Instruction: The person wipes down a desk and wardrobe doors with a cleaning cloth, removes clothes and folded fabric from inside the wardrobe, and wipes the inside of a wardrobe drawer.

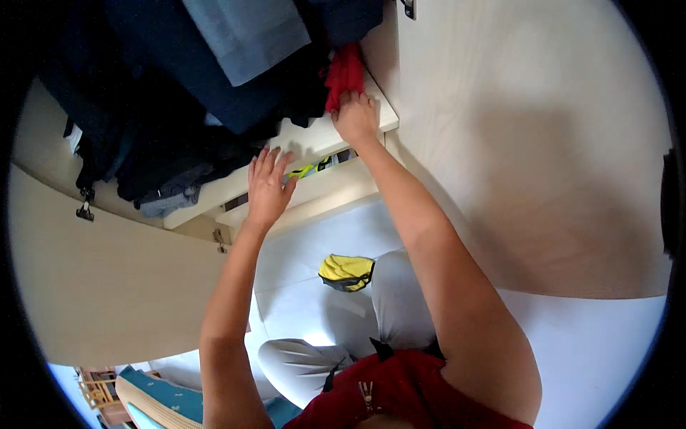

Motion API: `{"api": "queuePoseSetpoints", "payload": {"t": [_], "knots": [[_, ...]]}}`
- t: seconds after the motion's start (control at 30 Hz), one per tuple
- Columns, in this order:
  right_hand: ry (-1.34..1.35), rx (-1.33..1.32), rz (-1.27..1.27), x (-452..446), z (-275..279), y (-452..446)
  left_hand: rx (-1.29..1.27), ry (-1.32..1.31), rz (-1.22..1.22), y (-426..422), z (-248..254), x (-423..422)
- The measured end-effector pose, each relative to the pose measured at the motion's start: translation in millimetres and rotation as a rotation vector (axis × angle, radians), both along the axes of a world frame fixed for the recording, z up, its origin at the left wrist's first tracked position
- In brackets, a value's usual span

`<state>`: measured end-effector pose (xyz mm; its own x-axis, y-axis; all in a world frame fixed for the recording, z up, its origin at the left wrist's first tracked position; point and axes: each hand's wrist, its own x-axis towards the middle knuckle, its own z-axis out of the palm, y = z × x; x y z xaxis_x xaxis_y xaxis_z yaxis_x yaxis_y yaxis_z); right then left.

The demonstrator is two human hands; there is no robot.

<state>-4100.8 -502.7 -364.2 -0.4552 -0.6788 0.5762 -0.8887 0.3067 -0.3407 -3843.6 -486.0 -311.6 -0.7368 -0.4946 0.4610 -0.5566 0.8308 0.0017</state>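
My right hand (pixel 356 119) is at the right end of the wooden shelf (pixel 304 141), its fingers bent onto a bunched red cloth (pixel 344 70). The cloth is squeezed between dark clothes and the cabinet's side wall. My left hand (pixel 267 187) is open with fingers spread and holds nothing. It hovers by the shelf's front edge, close to the black clothes (pixel 204 146). Below the shelf, a partly opened drawer (pixel 336 184) shows a yellow-green and grey item (pixel 307 171), mostly hidden.
Hanging dark garments and a grey one (pixel 246 36) fill the cabinet above. Open doors stand at the left (pixel 114 286) and right (pixel 543 164). A yellow and black cloth item (pixel 346 272) lies on the tiled floor by my knee. A teal-covered piece of furniture (pixel 168 393) is at lower left.
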Motion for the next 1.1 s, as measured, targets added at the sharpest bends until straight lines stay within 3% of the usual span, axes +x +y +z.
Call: {"api": "queuePoseSetpoints", "payload": {"t": [0.13,0.2,0.27,0.37,0.5,0.7,0.93,1.1], "knots": [[0.024,-0.126,0.005,-1.6,-0.8,2.5,-0.106,-0.037,0.056,-43.7,19.7,-36.8],[0.009,-0.15,0.002,1.2,1.0,0.7,0.007,-0.047,0.112,-74.2,15.6,-54.3],[0.043,-0.173,0.001,-0.5,-5.5,-2.8,-0.248,0.019,0.078,-89.7,37.3,-72.4],[-0.023,-0.123,-0.015,3.4,5.5,1.2,-0.21,-0.063,0.044,-119.0,49.4,-94.7],[0.039,-0.222,0.003,2.3,5.9,3.8,-0.329,0.064,-0.041,-213.3,-39.7,-126.2],[0.015,-0.19,0.009,-0.7,0.7,0.1,-0.17,0.052,0.013,-214.3,11.5,-116.4],[-0.004,-0.221,0.001,0.6,5.6,4.1,-0.013,0.26,0.06,-244.6,65.8,-84.6],[-0.007,-0.229,0.002,-0.4,2.7,1.8,0.169,0.319,-0.081,-215.7,50.4,-83.8]]}}
